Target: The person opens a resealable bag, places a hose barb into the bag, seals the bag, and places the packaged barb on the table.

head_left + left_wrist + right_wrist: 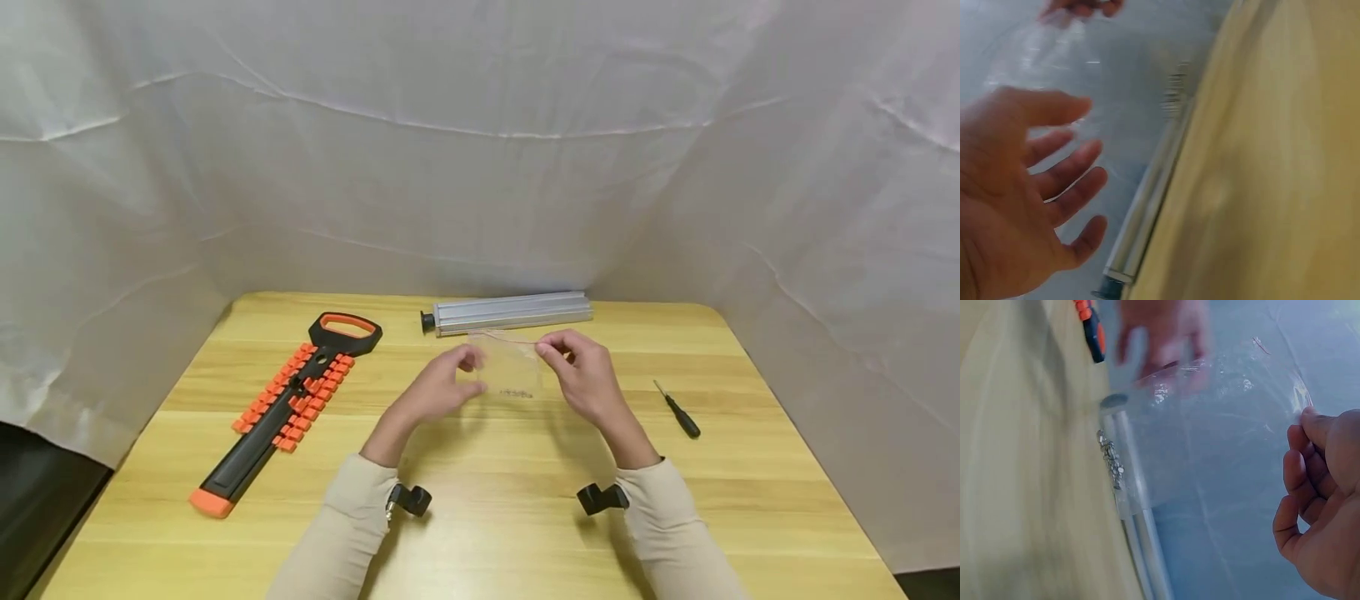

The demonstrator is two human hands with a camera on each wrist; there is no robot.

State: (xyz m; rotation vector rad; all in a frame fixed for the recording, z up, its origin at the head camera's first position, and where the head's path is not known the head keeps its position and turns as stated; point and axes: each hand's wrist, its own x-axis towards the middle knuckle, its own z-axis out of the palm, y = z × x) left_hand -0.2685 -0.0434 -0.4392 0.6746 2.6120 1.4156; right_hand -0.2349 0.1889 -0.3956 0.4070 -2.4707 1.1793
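A clear plastic zip bag [510, 367] hangs above the table between the two hands, with small metal screws [1112, 464] gathered along its bottom. My right hand [588, 375] pinches the bag's upper right corner between thumb and forefinger, the other fingers curled beneath. At the bag's left side is my left hand [442, 385], its thumb and fingers spread apart. The left wrist view shows that hand [1041, 181] with a gap between thumb and fingers and nothing gripped; whether a fingertip touches the film is unclear from the blur.
Behind the bag lies a silver aluminium extrusion [513, 312] with a black knob on its left end. A black and orange socket holder rack [262, 433] rests at the left. On the right is a small black-handled screwdriver [681, 415]. Grey-white cloth [480, 167] surrounds the wooden table [495, 533].
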